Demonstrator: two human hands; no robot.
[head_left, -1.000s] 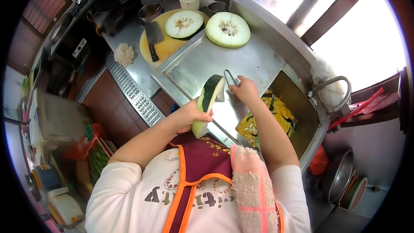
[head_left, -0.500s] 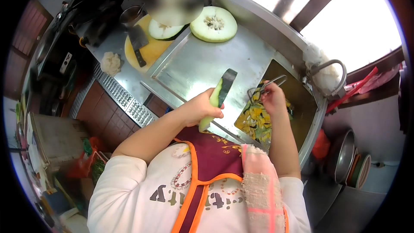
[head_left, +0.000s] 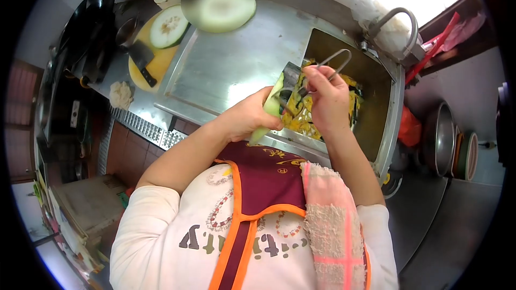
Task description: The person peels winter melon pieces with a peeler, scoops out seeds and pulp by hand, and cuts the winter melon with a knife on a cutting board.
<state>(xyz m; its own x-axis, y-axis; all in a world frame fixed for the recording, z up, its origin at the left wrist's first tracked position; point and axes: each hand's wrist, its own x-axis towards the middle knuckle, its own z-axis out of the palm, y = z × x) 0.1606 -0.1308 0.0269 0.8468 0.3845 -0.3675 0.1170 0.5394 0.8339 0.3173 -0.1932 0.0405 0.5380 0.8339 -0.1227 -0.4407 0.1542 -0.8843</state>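
Note:
My left hand [head_left: 250, 114] is closed around a wedge of winter melon [head_left: 272, 106], pale green with dark rind at its far end. In my right hand [head_left: 329, 106] is a metal peeler [head_left: 341, 60] with a looped wire handle. The peeler's head is at the dark-rinded part of the wedge; my fingers partly hide it, so I cannot tell if the blade touches. Below both hands, yellow and dark green peelings [head_left: 303, 124] lie in the steel sink [head_left: 376, 134].
A large cut melon [head_left: 236, 9], partly blurred, lies on the steel counter [head_left: 226, 59]. Another melon piece [head_left: 169, 27] and a cleaver [head_left: 143, 60] are on the round yellow cutting board [head_left: 137, 75]. A crumpled white cloth [head_left: 121, 95] lies nearby. The faucet [head_left: 395, 16] arches behind the sink.
My right hand has brought the peeler left from over the sink to the melon wedge. My left hand still grips the wedge. The camera view has shifted.

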